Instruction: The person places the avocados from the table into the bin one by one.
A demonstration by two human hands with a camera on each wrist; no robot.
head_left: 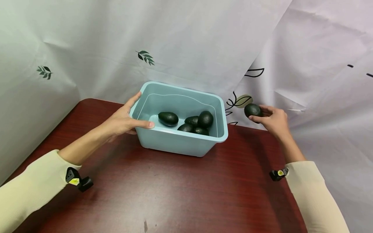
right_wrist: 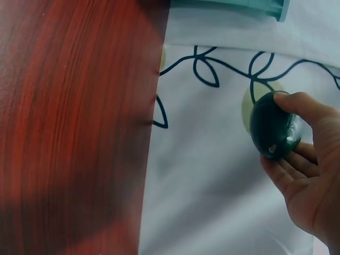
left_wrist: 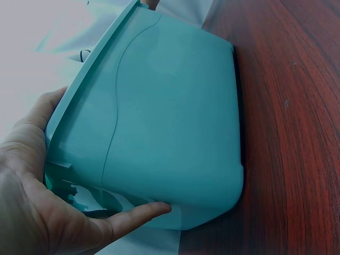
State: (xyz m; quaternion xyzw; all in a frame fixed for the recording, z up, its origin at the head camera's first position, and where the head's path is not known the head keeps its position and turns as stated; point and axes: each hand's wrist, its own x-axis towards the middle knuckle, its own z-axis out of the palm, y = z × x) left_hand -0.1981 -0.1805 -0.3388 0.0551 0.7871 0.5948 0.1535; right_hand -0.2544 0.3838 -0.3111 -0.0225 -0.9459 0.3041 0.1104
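A light-blue plastic bin (head_left: 172, 142) stands on the table near its back edge. Several dark green avocados lie inside, one avocado (head_left: 168, 119) by itself toward the left and the others bunched at the right, where one avocado (head_left: 205, 119) sits on top. My left hand (head_left: 120, 121) grips the bin's left end, its thumb over the front rim. In the left wrist view the hand spans a corner of the bin (left_wrist: 175, 117). Off to the right of the bin, my right hand (head_left: 275, 119) holds a single avocado (right_wrist: 273, 126) in the air between thumb and fingers.
The dark red wooden table (head_left: 175, 194) extends in front of the bin. A pale cloth (head_left: 186, 42) with leaf prints hangs behind it and down the right side. In the right wrist view, the held avocado is past the table's edge, over this cloth.
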